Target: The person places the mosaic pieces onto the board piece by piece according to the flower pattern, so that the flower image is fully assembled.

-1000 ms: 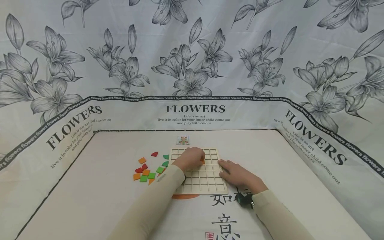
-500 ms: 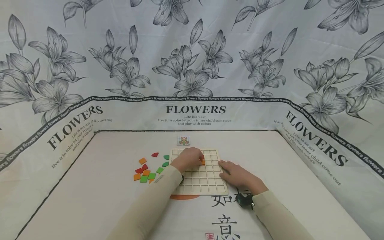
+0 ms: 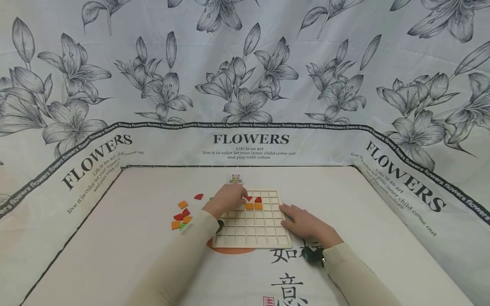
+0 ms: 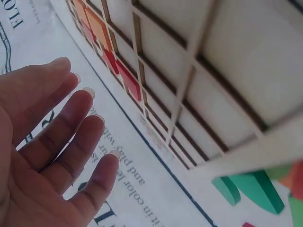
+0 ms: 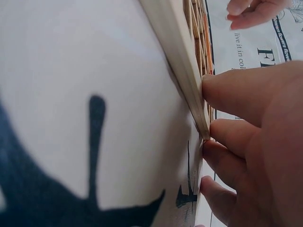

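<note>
A wooden grid board [image 3: 268, 233] lies on the table. Two orange square tiles [image 3: 254, 206] sit side by side in its cells, with red quarter-round tiles [image 3: 258, 199] just behind them. My left hand [image 3: 226, 199] hovers over the board's far left part. In the left wrist view its fingers [image 4: 85, 132] are relaxed and apart from the board, with nothing between them. At the board's right edge rests my right hand [image 3: 306, 223]. Its fingertips touch the rim, as the right wrist view shows. My left forearm and hand hide the board's left side and some loose tiles.
Loose tiles lie left of the board: red quarter-round tiles [image 3: 198, 196], orange tiles [image 3: 183, 204] and green tiles [image 4: 258, 189]. A small pattern card [image 3: 235, 178] lies behind the board. Printed fabric walls [image 3: 250, 159] border the table at the back and sides.
My left hand has let go of an orange tile, which now lies in the grid, and moved left. Orange and red tiles it had covered are now visible. My right hand stays put.
</note>
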{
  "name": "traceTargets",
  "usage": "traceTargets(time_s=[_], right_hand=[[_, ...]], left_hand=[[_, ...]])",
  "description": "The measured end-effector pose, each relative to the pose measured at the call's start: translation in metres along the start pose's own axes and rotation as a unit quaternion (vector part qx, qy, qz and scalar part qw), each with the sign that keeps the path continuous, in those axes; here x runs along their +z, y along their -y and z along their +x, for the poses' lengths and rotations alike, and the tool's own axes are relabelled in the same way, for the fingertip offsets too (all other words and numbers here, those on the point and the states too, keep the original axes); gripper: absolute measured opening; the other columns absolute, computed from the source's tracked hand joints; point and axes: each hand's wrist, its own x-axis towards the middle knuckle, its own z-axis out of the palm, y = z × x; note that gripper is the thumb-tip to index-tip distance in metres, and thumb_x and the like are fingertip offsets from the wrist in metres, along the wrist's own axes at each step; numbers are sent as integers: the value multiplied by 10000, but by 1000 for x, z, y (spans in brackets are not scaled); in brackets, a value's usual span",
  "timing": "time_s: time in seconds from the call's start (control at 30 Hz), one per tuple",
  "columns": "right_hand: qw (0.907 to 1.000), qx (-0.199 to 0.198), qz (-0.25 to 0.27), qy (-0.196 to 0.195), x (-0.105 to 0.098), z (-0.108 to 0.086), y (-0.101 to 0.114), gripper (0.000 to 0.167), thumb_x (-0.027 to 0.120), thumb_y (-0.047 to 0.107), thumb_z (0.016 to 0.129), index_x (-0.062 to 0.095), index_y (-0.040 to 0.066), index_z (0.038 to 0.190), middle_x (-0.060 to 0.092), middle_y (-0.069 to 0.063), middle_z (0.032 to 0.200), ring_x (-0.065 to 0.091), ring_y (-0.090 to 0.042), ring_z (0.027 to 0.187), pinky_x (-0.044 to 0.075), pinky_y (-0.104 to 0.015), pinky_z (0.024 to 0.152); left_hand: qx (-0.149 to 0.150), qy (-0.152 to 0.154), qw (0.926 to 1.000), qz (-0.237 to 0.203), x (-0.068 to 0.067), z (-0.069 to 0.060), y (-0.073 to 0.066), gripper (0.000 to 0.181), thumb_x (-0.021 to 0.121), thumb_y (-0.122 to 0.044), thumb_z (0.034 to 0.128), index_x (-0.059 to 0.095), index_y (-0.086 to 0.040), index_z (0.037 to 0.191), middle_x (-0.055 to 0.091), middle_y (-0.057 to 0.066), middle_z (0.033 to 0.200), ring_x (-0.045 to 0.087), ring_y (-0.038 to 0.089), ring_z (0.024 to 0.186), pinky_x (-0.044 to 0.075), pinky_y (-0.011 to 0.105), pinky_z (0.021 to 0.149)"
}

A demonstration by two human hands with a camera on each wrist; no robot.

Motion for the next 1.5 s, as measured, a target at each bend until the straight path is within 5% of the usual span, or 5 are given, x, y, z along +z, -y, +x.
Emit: traceTargets(time_s=[1.07, 1.5], right_hand=[[10000, 64, 15, -66, 1, 1, 0, 584, 493, 332, 985, 337, 123, 1508, 309, -129, 1571, 239, -391, 1457, 225, -573, 1151], [10000, 17, 16, -45, 2, 2, -2, 586, 490, 326, 985, 334, 115, 1509, 313, -125, 1570, 236, -389, 1459, 214, -572, 1156]], left_hand=[[-1251, -224, 9916, -238, -21, -52, 89, 275, 627, -219, 931, 690, -75, 1157, 679, 73, 1080, 594, 204, 921, 517, 390, 875], [-2127, 105, 9749, -647, -20, -69, 118, 337, 668, -276, 912, 656, -88, 1191, 639, 86, 1135, 560, 219, 885, 532, 361, 827]])
